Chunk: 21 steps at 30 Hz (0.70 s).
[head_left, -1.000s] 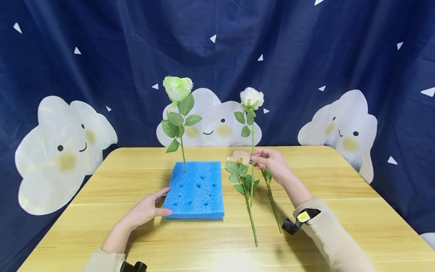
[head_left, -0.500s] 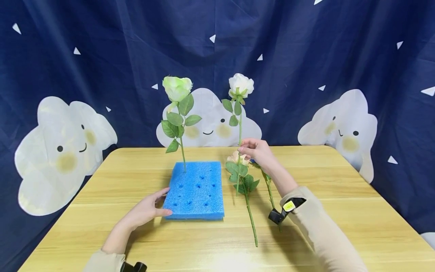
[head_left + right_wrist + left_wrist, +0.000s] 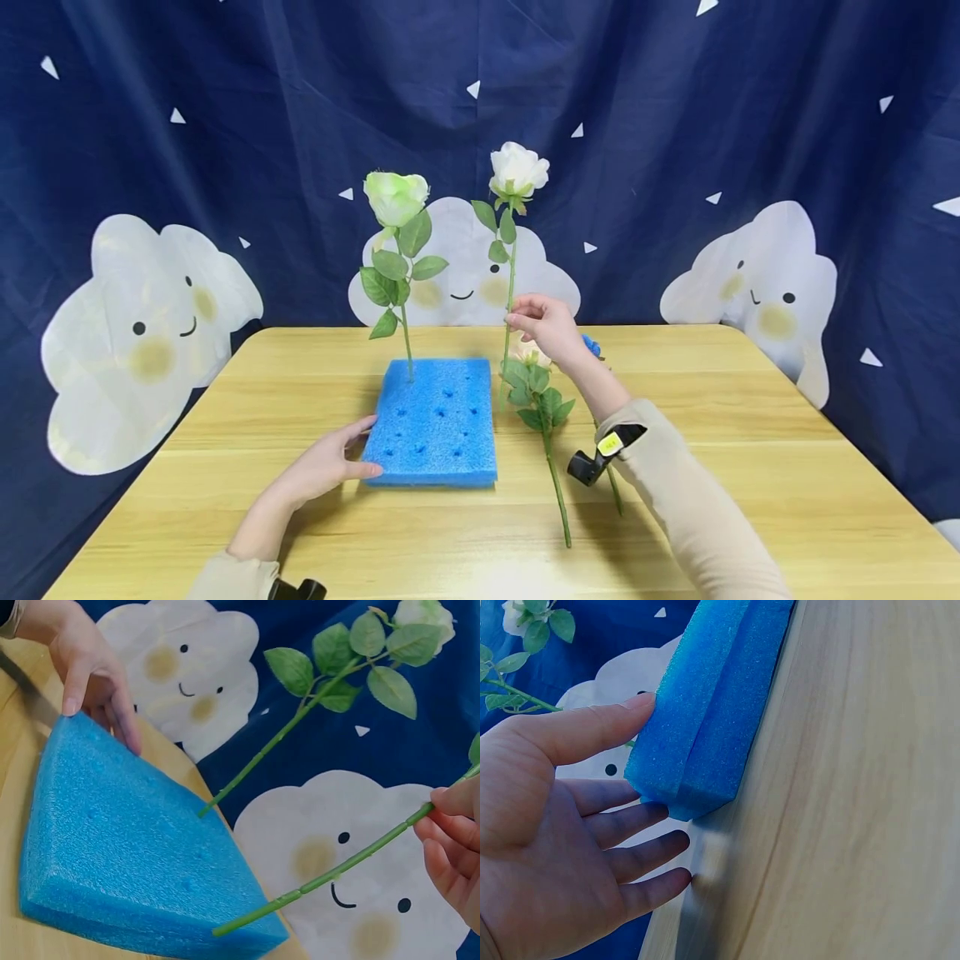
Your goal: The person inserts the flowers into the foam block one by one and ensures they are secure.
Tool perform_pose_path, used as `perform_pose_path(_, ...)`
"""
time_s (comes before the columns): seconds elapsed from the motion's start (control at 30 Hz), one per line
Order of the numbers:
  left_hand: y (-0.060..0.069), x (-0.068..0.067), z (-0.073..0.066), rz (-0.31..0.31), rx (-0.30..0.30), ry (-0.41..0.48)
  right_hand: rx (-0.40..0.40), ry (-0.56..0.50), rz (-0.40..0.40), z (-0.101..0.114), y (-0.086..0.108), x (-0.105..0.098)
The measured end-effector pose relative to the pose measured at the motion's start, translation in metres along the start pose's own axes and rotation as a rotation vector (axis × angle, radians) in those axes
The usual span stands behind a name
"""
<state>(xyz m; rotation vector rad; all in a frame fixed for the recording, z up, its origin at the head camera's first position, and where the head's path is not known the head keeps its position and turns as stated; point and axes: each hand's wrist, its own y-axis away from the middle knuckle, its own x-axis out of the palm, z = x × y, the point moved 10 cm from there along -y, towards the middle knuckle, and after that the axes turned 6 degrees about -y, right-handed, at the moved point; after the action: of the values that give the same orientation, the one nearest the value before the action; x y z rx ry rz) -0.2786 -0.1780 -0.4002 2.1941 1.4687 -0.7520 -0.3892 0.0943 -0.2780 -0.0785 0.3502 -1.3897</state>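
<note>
My right hand (image 3: pixel 553 332) pinches the green stem of a white rose (image 3: pixel 517 171) between thumb and fingers. The rose stands nearly upright in the air, just right of a blue foam block (image 3: pixel 431 433) with several holes in its top. In the right wrist view the stem's lower end (image 3: pixel 229 927) appears in front of the block's near edge. A pale green-white rose (image 3: pixel 396 200) stands in the block's back left part. My left hand (image 3: pixel 321 468) rests at the block's left side, its thumb touching the front corner; the left wrist view shows its fingers (image 3: pixel 649 855) extended.
Right of the block, a pale peach rose (image 3: pixel 553 467) lies on the wooden table (image 3: pixel 720 467). Beside it lies a blue flower (image 3: pixel 592 345), partly hidden by the right arm. A dark blue curtain with smiling clouds (image 3: pixel 465 267) hangs behind the table.
My right hand has moved left and slightly up with the white rose, bringing it closer to the foam block. The left hand has stayed at the block's side.
</note>
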Motion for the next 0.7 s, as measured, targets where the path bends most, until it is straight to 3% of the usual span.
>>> perform_pose_path(0.7, 0.001, -0.001, 0.000, -0.009, -0.006, -0.015, -0.097, 0.008, -0.077, 0.008, -0.017, 0.021)
